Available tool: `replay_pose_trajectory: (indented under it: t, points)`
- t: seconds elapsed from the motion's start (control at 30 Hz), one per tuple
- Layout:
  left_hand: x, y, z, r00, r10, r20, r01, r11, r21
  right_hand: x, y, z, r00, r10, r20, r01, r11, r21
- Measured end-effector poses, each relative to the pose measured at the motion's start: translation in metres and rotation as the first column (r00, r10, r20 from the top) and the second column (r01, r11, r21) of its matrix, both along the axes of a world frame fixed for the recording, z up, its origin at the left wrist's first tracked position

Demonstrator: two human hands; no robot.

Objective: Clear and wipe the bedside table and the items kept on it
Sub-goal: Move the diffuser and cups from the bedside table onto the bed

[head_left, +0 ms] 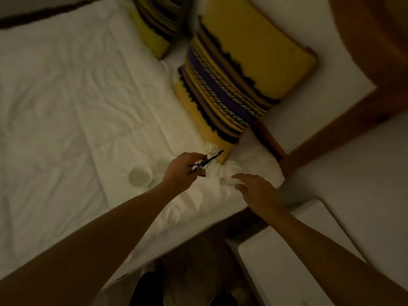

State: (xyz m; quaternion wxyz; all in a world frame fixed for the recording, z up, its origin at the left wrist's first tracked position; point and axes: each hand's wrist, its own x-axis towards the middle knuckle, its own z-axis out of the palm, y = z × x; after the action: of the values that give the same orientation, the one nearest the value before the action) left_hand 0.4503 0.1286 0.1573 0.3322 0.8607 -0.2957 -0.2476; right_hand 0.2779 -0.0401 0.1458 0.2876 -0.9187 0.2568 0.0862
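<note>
Glasses [204, 163], dark-framed, pinched in left hand [184, 171] fingers above bed [66, 107]. Right hand [254, 191] curled on white paper [228, 181]. White cup [140, 176] on bed; counter [282, 261] at right. No writing legible.

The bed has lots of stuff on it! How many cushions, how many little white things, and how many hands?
Striped yellow cushions: 2
Small white containers on the bed: 3 (round jar, low pot, bottle)
Hands: 2 (left hand holding thin black sticks, right hand)
Total: 7
</note>
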Motion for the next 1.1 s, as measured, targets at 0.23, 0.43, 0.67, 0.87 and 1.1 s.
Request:
replay_pose_trajectory:
  t: [0.23,0.43,0.67,0.87,1.1]
  points:
    - [0.092,0.159,0.006,0.951,0.308,0.033,-0.309,0.95,0.032,0.129,0.101,0.01,0.967,0.253,0.004,-0.252,0.966,-0.055]
    - [0.122,0.276,-0.02,0.862,0.503,0.059,-0.507,0.86,0.067,0.206,0.2,-0.005,0.906,0.423,0.017,-0.421,0.905,-0.061]
    - [0.12,0.338,-0.067,0.84,0.543,0.002,-0.54,0.835,0.11,0.244,0.273,-0.054,0.837,0.546,0.011,-0.545,0.837,-0.046]
    - [0.117,0.342,-0.116,0.845,0.534,-0.016,-0.528,0.84,0.128,0.262,0.287,-0.109,0.806,0.59,-0.051,-0.591,0.807,0.002]
    - [0.115,0.318,-0.148,0.902,0.432,-0.022,-0.426,0.897,0.118,0.271,0.269,-0.143,0.74,0.653,-0.161,-0.666,0.744,-0.043]
